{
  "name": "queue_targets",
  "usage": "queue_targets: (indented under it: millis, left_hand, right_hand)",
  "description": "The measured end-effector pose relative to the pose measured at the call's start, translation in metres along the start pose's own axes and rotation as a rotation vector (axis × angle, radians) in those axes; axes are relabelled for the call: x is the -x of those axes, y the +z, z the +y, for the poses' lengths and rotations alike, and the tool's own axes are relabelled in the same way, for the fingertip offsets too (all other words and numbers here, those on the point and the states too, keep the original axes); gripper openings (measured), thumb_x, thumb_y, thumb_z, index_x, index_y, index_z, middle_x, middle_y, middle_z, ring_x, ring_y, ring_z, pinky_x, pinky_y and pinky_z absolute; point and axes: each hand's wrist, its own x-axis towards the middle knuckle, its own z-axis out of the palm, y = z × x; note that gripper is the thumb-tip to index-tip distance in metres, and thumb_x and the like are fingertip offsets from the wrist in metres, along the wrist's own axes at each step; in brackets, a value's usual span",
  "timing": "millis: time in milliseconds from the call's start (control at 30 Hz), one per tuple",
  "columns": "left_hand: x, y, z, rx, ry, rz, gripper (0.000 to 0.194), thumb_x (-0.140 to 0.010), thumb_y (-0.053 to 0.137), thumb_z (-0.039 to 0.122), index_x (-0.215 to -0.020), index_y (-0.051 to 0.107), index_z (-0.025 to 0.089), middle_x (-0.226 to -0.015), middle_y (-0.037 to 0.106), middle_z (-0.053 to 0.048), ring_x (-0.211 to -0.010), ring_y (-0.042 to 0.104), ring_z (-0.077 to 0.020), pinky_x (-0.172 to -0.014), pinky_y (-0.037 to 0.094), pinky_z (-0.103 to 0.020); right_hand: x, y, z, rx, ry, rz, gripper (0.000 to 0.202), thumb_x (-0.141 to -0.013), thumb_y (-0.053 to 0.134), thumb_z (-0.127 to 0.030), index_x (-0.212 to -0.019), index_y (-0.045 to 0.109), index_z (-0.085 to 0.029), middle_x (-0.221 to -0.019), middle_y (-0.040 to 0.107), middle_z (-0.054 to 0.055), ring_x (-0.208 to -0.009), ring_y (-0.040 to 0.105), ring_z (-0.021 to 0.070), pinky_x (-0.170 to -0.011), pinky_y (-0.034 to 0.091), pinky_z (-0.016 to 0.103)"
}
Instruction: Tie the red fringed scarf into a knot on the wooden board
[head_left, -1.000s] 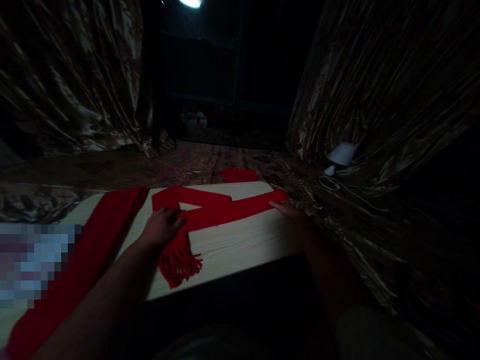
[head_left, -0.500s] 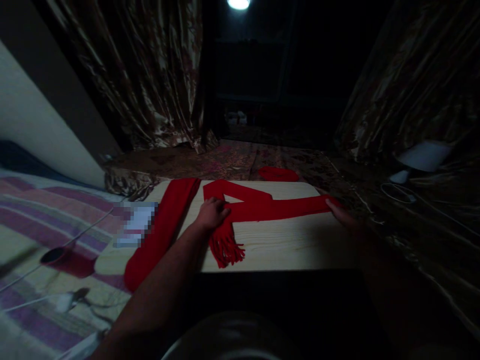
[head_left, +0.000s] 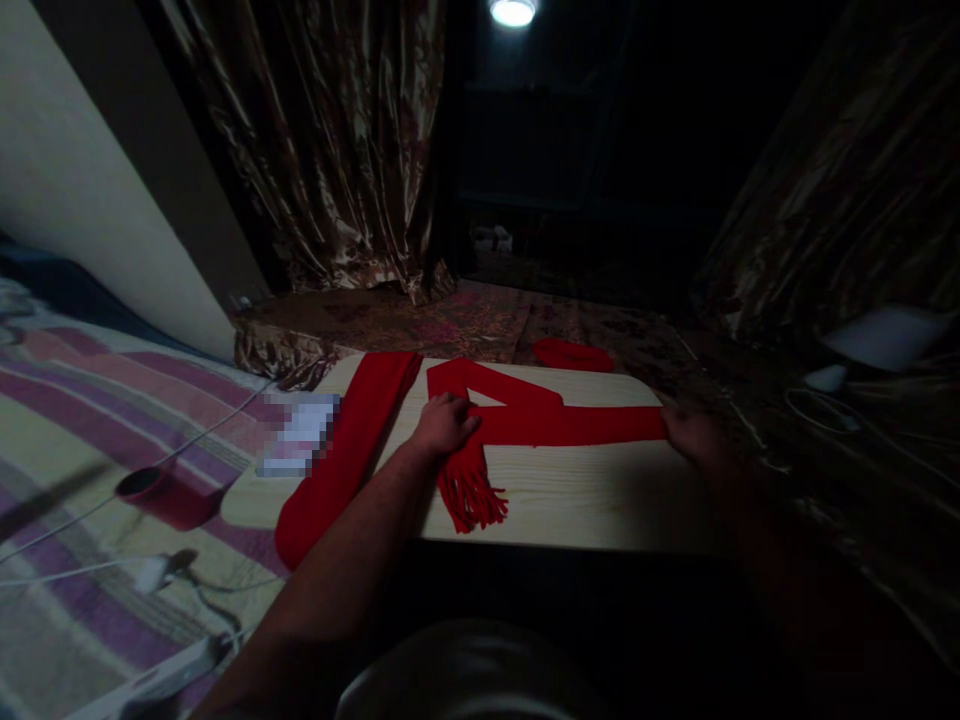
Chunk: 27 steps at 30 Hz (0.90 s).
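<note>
A red fringed scarf (head_left: pixel 585 426) lies bent across a pale wooden tabletop (head_left: pixel 585 490). At its left bend my left hand (head_left: pixel 448 425) is closed on the cloth, just above the fringe (head_left: pixel 471 490), which hangs toward me. My right hand (head_left: pixel 691 434) grips the band's right end near the table's right edge; its fingers are dim and partly hidden. Between the two hands the band runs nearly straight. Behind it a narrower red strip slants from the upper left down to the band. Another long folded red cloth (head_left: pixel 349 450) lies left of my left forearm.
A blurred-out flat item (head_left: pixel 296 440) lies on the table's left side. On the striped bed (head_left: pixel 67 480) are a red cup-like object (head_left: pixel 169 498), cables and a power strip (head_left: pixel 172 675). A red bundle (head_left: pixel 574 355) sits behind the table; a lamp (head_left: pixel 885 335) stands at right.
The view has swung slightly left. The scarf's right part now lies wider and straighter, and my right hand has shifted on its end. My left hand keeps its place on the cloth.
</note>
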Motion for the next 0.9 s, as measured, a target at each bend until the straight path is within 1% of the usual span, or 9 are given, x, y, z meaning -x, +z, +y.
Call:
queue_targets:
  millis: [33, 100, 133, 200, 267, 333, 467, 767, 900]
  left_hand:
    - [0.000, 0.001, -0.001, 0.003, 0.000, 0.001, 0.045, -0.092, 0.057, 0.050, -0.123, 0.071, 0.021, -0.114, 0.067, -0.012, -0.107, 0.062, -0.0270, -0.098, 0.046, -0.038]
    - [-0.001, 0.003, -0.002, 0.004, 0.008, 0.009, 0.045, -0.092, 0.056, 0.050, -0.122, 0.071, 0.020, -0.114, 0.067, -0.013, -0.107, 0.062, -0.0276, -0.097, 0.046, -0.039]
    - [-0.001, 0.003, -0.003, 0.004, 0.013, 0.013, 0.045, -0.093, 0.056, 0.050, -0.122, 0.071, 0.019, -0.114, 0.067, -0.013, -0.107, 0.062, -0.0278, -0.097, 0.046, -0.039]
    - [-0.001, 0.003, -0.003, 0.006, 0.025, 0.022, 0.045, -0.093, 0.055, 0.050, -0.122, 0.071, 0.019, -0.114, 0.067, -0.013, -0.107, 0.062, -0.0279, -0.097, 0.046, -0.039]
    - [0.000, 0.002, -0.003, 0.006, 0.024, 0.022, 0.045, -0.092, 0.055, 0.050, -0.122, 0.071, 0.020, -0.113, 0.067, -0.013, -0.106, 0.062, -0.0275, -0.097, 0.047, -0.039]
    - [0.001, 0.001, -0.002, 0.005, 0.013, 0.017, 0.045, -0.092, 0.056, 0.050, -0.121, 0.071, 0.021, -0.112, 0.067, -0.012, -0.105, 0.063, -0.0270, -0.096, 0.047, -0.038]
    - [0.001, 0.002, -0.002, 0.007, 0.005, 0.030, 0.044, -0.091, 0.055, 0.051, -0.120, 0.071, 0.021, -0.112, 0.068, -0.012, -0.104, 0.063, -0.0268, -0.096, 0.047, -0.038]
    - [0.002, 0.000, -0.001, -0.017, 0.002, 0.018, 0.045, -0.092, 0.051, 0.052, -0.117, 0.072, 0.020, -0.111, 0.068, -0.011, -0.104, 0.063, -0.0265, -0.094, 0.048, -0.036]
    - [0.000, 0.003, -0.003, -0.033, 0.007, 0.019, 0.047, -0.091, 0.050, 0.053, -0.116, 0.072, 0.019, -0.108, 0.068, -0.012, -0.103, 0.064, -0.0280, -0.094, 0.048, -0.037]
  right_hand:
    - [0.007, 0.000, -0.016, -0.012, -0.059, -0.060, 0.063, -0.102, 0.032, -0.053, -0.137, 0.063, -0.011, -0.134, 0.063, 0.023, -0.122, 0.062, 0.0309, -0.102, 0.046, 0.043]
    - [0.026, 0.001, -0.052, 0.023, -0.200, -0.079, 0.067, -0.102, 0.030, -0.054, -0.151, 0.046, -0.012, -0.154, 0.045, 0.019, -0.143, 0.042, 0.0292, -0.115, 0.035, 0.044]
    - [0.035, 0.003, -0.070, 0.044, -0.254, -0.101, 0.070, -0.101, 0.028, -0.058, -0.156, 0.039, -0.015, -0.161, 0.035, 0.016, -0.148, 0.033, 0.0302, -0.119, 0.029, 0.047]
    - [0.054, 0.008, -0.098, 0.060, -0.307, -0.157, 0.072, -0.099, 0.024, -0.066, -0.160, 0.029, -0.027, -0.167, 0.020, 0.008, -0.152, 0.021, 0.0331, -0.120, 0.022, 0.057]
    - [0.066, 0.015, -0.113, 0.066, -0.318, -0.198, 0.074, -0.098, 0.020, -0.069, -0.161, 0.023, -0.031, -0.169, 0.014, 0.006, -0.154, 0.015, 0.0348, -0.119, 0.018, 0.063]
    - [0.073, 0.020, -0.118, 0.070, -0.309, -0.212, 0.075, -0.097, 0.018, -0.070, -0.161, 0.021, -0.032, -0.169, 0.014, 0.006, -0.154, 0.014, 0.0354, -0.118, 0.015, 0.065]
    - [0.073, 0.026, -0.115, 0.055, -0.311, -0.214, 0.076, -0.096, 0.021, -0.071, -0.161, 0.022, -0.031, -0.168, 0.017, 0.006, -0.153, 0.016, 0.0356, -0.119, 0.013, 0.065]
    - [0.077, 0.017, -0.117, 0.022, -0.292, -0.247, 0.077, -0.096, 0.022, -0.072, -0.161, 0.021, -0.032, -0.169, 0.016, 0.004, -0.154, 0.014, 0.0330, -0.120, 0.010, 0.062]
    - [0.080, 0.015, -0.117, 0.030, -0.295, -0.236, 0.077, -0.096, 0.021, -0.074, -0.161, 0.022, -0.032, -0.168, 0.018, 0.004, -0.154, 0.014, 0.0323, -0.121, 0.010, 0.059]
